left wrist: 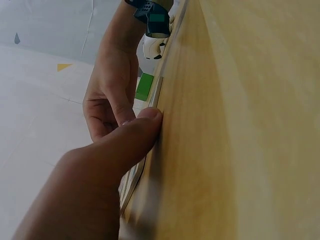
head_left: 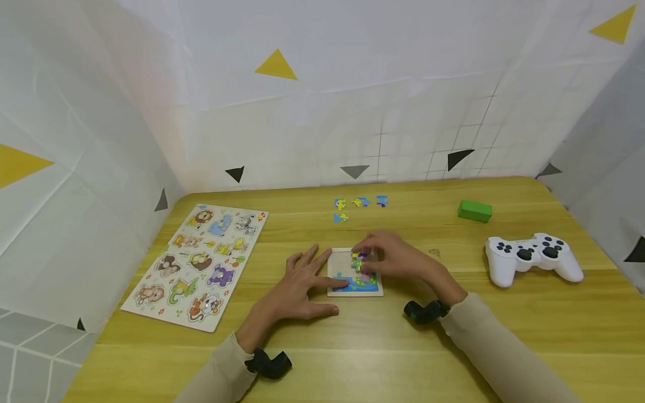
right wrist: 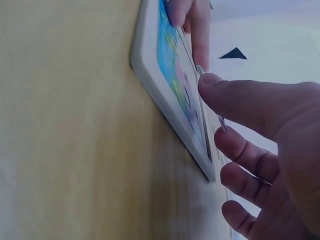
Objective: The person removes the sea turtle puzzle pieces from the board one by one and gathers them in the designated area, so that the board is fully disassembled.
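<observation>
Right hand (head_left: 395,256): the grip pinches a small jigsaw piece (right wrist: 223,124) between thumb and fingers; the piece is tilted on edge, over the far right part of the shallow jigsaw tray (head_left: 339,262); whether its lower edge touches the tray cannot be told.

Left hand (head_left: 302,285): the grip is relaxed, fingers extended and spread; the index fingertip rests at the tray's near left, on the blue assembled pieces (head_left: 363,286); the thumb lies just beyond the tray's near edge.

Tray: located on the bench (head_left: 353,347), between the hands; blue pieces line its near side; bare base shows at far left.

Surroundings: four loose jigsaw pieces (head_left: 341,218) lie beyond the tray, near the far edge; an animal puzzle board (head_left: 166,314) lies left; a green block (head_left: 475,211) sits far right; a white game controller (head_left: 537,256) lies right, nearer than the block.
</observation>
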Available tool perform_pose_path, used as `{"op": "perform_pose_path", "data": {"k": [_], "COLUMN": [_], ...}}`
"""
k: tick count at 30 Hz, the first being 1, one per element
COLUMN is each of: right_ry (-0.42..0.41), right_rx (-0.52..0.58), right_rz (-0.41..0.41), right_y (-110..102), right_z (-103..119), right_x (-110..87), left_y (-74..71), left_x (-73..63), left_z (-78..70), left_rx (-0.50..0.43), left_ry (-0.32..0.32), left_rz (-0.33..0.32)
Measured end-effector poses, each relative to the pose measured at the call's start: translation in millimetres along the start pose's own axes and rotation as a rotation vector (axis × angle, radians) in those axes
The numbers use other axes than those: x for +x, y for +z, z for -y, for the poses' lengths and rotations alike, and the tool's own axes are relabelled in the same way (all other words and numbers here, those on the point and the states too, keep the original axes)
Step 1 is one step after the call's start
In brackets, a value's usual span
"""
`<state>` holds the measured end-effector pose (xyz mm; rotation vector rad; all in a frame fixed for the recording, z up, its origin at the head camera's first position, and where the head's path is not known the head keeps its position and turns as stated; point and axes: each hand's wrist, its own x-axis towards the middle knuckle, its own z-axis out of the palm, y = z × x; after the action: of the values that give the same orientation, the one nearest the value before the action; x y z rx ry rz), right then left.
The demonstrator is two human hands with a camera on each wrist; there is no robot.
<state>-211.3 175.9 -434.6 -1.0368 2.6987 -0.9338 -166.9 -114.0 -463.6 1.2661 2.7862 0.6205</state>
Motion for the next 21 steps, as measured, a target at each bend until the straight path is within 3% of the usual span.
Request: {"op": "perform_pose_path", "data": {"k": [9,21], "right_ry": [0.111,0.13], "right_rx": [0.067,0.061], "right_rz": [-0.045,-0.069], "right_y": [-11.6,-24.0], "right_z": [-22.3,-36.7], "right_x": [-1.9,9.3], "left_y": [0.7,0.8], "left_x": [-0.4,-0.4], "left_z": [0.3,-0.1], "left_rx": [-0.002,-0.006], "left_ry": [-0.006,0.0], "left_rz": [0.011,0.007]}}
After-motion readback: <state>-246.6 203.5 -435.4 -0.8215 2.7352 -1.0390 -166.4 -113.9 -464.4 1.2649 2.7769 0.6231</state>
